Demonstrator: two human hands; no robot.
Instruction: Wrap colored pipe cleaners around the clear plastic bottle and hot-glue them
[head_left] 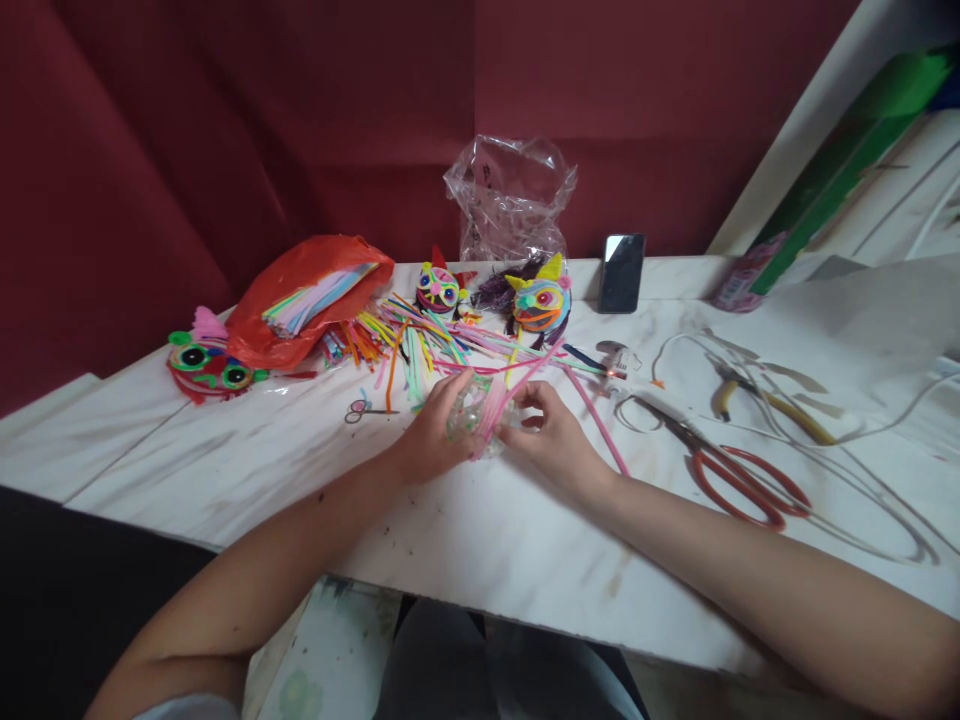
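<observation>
My left hand (435,430) and my right hand (551,435) are closed round a small clear ball (472,420) on the white table (480,540). A pink pipe cleaner (517,385) lies wrapped over the ball between my fingers. Another pink pipe cleaner (600,420) runs along the table beside my right hand. Just behind my hands lies a heap of coloured pipe cleaners (412,345).
Two pipe-cleaner heads (439,288) (541,300) stand at the back, a third (206,365) at the left by a red bag (300,290). Red-handled scissors (739,475), pliers (772,400), white cable (862,480), a phone (622,272), a clear bag (510,200), small scissors (364,408).
</observation>
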